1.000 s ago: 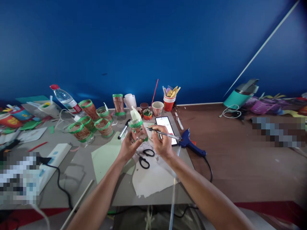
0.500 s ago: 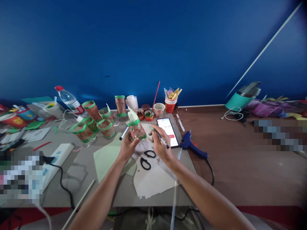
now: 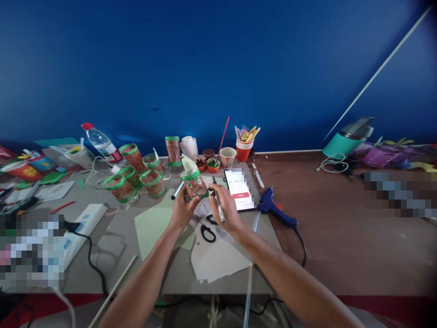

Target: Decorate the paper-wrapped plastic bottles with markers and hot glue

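Observation:
My left hand [image 3: 184, 209] is wrapped round a small clear cup [image 3: 195, 182] painted brown with green bands and small eye-like rings. A pale green paper piece [image 3: 189, 164] sticks up from its rim. My right hand [image 3: 226, 207] grips a pen [image 3: 219, 204] with its dark tip pointing up and away, close to the cup's right side. Beneath my hands lie black-handled scissors [image 3: 208, 233], their blades mostly hidden. A silver and black marker [image 3: 177, 190] rests left of the cup. White paper [image 3: 218, 259] and pale green paper [image 3: 153, 228] are spread below.
Several painted cups [image 3: 152, 183] and a water bottle [image 3: 104, 145] stand left. A phone [image 3: 241, 195], a blue glue gun [image 3: 277, 208] and its cord are at right. Behind are a paper cup of utensils [image 3: 244, 151] and paint pots [image 3: 213, 166]. A power strip [image 3: 85, 228] lies left.
My right hand has moved left, nearer the cup, and the pen has swung more upright. The cup stays in my left hand. The whole view has shifted slightly.

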`<act>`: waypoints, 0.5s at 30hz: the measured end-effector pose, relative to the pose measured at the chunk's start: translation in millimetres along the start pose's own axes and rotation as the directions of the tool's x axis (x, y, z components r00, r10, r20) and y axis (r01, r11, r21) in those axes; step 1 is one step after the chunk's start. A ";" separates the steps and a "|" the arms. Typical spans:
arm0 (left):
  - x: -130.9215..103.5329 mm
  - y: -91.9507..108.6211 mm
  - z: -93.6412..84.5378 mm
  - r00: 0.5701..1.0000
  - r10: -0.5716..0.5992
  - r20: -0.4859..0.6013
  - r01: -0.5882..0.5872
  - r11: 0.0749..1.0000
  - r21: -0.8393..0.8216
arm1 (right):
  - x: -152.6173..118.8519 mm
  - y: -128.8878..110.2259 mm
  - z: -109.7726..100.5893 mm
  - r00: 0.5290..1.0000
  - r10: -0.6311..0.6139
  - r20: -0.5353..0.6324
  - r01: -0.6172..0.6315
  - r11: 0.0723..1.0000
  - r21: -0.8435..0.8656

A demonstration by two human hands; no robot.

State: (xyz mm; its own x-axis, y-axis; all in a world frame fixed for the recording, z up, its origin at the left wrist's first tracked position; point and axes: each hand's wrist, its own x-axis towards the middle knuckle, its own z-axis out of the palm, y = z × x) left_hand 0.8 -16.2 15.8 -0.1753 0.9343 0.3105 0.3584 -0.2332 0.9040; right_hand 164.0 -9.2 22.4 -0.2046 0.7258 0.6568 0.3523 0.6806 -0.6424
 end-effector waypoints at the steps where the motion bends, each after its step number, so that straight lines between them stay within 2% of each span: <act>1: -0.1 0.5 0.1 1.000 0.004 0.000 -0.004 1.000 0.010 | -0.3 0.7 0.7 1.000 -0.003 0.004 0.003 1.000 0.002; 15: -0.1 -0.2 -1.1 0.999 -0.051 -0.007 0.051 0.998 0.046 | -3.9 7.5 5.8 0.997 -0.035 0.065 0.035 0.999 -0.009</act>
State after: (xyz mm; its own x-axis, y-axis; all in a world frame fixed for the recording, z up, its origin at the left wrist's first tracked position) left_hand -0.3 -16.6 15.9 -0.2001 0.9428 0.2665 0.3906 -0.1726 0.9042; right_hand 162.2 -6.3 12.7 -0.2755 0.7068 0.6516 0.3527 0.7049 -0.6154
